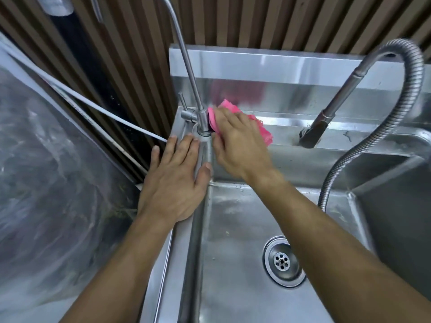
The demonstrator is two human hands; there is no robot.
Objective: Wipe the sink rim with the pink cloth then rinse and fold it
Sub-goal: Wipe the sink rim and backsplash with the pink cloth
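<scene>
The pink cloth (229,107) lies on the back rim of the steel sink (286,136), pushed up against the base of a thin tap (202,123) at the back left corner. My right hand (238,143) lies on top of the cloth with fingers spread and presses it onto the rim; most of the cloth is hidden under the hand. My left hand (173,180) rests flat on the sink's left rim, fingers straight, fingertips close to the tap base, thumb over the inner edge.
A flexible metal hose tap (331,113) rises from the back rim on the right and loops over the basin. The basin has a round drain (283,261). A white hose (93,106) runs along the slatted wall. Clear plastic sheeting (46,171) covers the left.
</scene>
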